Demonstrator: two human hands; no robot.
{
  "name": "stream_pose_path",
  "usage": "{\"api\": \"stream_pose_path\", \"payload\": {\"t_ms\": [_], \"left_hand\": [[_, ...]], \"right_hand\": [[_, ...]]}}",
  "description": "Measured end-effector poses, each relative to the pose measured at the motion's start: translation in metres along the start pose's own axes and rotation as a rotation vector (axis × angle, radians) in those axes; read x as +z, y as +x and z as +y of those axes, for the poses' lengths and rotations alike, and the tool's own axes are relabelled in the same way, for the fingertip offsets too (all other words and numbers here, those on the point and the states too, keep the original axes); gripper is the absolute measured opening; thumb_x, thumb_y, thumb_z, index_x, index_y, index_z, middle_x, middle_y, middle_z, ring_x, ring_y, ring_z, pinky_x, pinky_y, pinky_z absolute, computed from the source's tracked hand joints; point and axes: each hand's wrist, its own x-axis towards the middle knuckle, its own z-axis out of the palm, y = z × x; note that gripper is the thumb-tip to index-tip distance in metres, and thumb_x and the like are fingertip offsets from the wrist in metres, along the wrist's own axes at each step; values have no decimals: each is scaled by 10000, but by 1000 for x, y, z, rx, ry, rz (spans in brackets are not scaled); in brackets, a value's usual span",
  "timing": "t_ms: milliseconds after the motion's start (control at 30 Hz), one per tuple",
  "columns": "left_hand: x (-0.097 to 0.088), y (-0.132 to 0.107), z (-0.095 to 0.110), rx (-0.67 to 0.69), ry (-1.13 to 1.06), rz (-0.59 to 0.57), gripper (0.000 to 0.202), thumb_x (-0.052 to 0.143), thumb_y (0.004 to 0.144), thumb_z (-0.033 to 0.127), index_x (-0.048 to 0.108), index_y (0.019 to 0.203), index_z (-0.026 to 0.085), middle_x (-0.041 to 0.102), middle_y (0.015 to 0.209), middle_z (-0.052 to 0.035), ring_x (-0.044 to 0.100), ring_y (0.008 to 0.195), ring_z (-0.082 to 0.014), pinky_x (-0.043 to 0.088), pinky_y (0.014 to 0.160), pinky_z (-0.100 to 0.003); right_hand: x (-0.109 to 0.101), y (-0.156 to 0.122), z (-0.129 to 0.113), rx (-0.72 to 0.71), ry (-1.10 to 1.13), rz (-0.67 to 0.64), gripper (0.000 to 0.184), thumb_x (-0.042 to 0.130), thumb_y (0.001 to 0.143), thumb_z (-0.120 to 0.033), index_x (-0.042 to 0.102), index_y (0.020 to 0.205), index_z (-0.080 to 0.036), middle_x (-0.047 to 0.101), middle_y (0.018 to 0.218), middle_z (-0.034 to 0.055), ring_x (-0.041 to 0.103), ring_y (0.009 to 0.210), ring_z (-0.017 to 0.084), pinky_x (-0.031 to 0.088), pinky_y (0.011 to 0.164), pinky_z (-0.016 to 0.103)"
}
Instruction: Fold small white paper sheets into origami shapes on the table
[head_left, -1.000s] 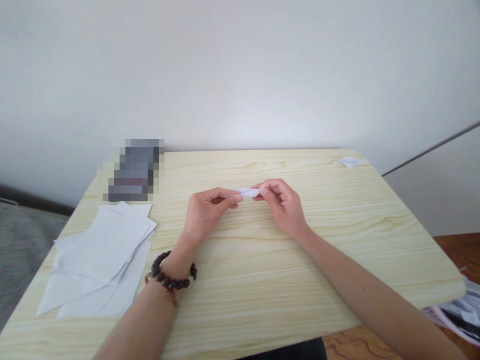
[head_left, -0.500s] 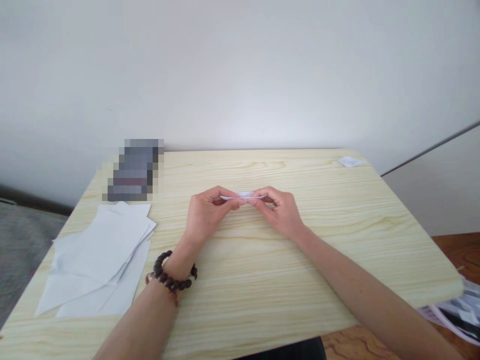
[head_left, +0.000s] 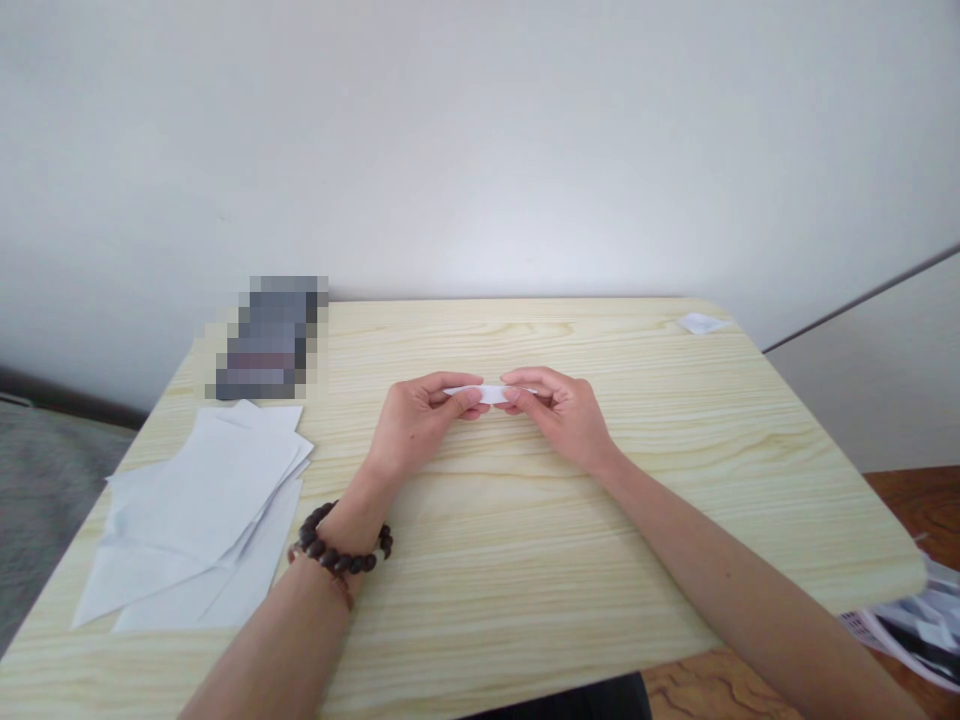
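A small folded piece of white paper [head_left: 492, 394] is held between my two hands above the middle of the table. My left hand [head_left: 420, 420] pinches its left end, thumb on the near face and fingers behind. My right hand [head_left: 568, 415] grips the right end in the same way. The paper looks long and narrow, with pointed ends partly covered by my fingers. A dark beaded bracelet [head_left: 341, 555] is around my left wrist.
Loose white paper sheets [head_left: 202, 500] lie overlapping on the table's left side. Behind them is a blurred dark rectangular object [head_left: 270, 340]. A small folded white paper [head_left: 703, 323] rests at the far right corner of the wooden table [head_left: 525, 570]. A white wall [head_left: 510, 150] stands behind.
The paper has turned so that a broader white face shows towards me. My thumbs have moved apart and now lie flat on its near face.
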Motion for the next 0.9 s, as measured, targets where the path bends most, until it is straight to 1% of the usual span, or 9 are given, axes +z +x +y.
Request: {"api": "stream_pose_path", "payload": {"t_ms": [100,233,333,433,533,600,700,800,900], "left_hand": [[0,0,-1,32,77,-20,278,720,733,371,715,898,147,745,746,-33,707,695,-173,560,645,-229],[0,0,-1,160,265,-91,202,706,752,330,722,879,174,739,779,-8,682,693,-147,525,632,-208],[1,0,0,302,406,-79,136,689,774,301,723,828,181,734,802,-5,664,719,-136,505,672,-209],[2,-1,0,411,485,-53,108,667,795,280,715,791,184,721,774,-6,645,697,-130,488,640,-205],[3,-2,2,490,515,-40,91,650,810,246,717,783,191,708,744,1,633,676,-122,470,626,-205],[2,-4,2,503,514,-35,88,646,813,226,723,785,194,710,742,5,637,678,-121,467,632,-206],[2,-4,2,459,499,-34,97,644,816,231,738,812,204,734,775,6,665,711,-136,485,663,-213],[0,-3,-1,407,504,-40,155,615,842,263,748,901,210,757,866,-3,697,775,-160,506,710,-225],[-2,-1,-4,388,559,-44,216,583,864,297,738,981,204,755,914,-15,708,775,-173,519,689,-230]], "right_hand": [[1,0,1,-16,-54,-3,130,660,804,-313,694,860,-201,745,811,13,720,681,157,571,607,222],[0,-1,1,-106,-196,-41,104,672,797,-295,704,854,-213,739,801,0,698,675,134,550,624,211],[-2,-1,-1,-192,-270,-77,73,649,821,-255,700,840,-207,733,804,-1,686,726,126,531,678,206],[-4,-1,-1,-268,-323,-110,71,615,844,-216,683,839,-196,717,807,1,665,742,117,510,703,207],[-4,-1,-1,-309,-334,-133,76,591,861,-204,667,863,-192,706,836,5,650,767,113,499,732,212],[-4,-2,-3,-319,-338,-131,83,579,870,-199,662,863,-191,704,842,7,646,780,114,495,748,217],[-5,-1,-6,-292,-333,-111,92,578,872,-203,665,846,-192,707,827,3,649,776,117,494,754,223],[-5,0,-6,-241,-321,-76,91,599,860,-225,679,826,-196,715,809,-2,660,764,124,499,736,224],[-7,1,-4,-202,-315,-51,99,610,852,-236,701,833,-204,728,817,-3,676,774,134,513,732,229]]}}
